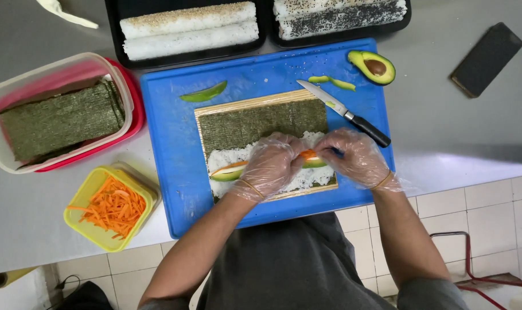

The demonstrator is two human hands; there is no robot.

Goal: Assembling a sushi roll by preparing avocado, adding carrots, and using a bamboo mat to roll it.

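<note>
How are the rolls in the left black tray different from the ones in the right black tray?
The rolls in the left tray are coated in pale sesame seeds or plain white rice; the rolls in the right tray include one speckled with black seeds. The left tray shows fully; the right tray is cut off at the top. Both hold long uncut rice rolls.

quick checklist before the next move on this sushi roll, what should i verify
1. Nori sheet flat on the bamboo mat: ok.
2. Rice spread over the near part of the nori: ok.
3. Avocado strip and carrot lined up across the rice: ok.
4. Left hand and right hand gloved, both on the filling: ok.
5. Knife clear of the mat: not ok, its blade overlaps the mat's far corner.
6. Rice evenness under the hands: cannot tell.
</note>
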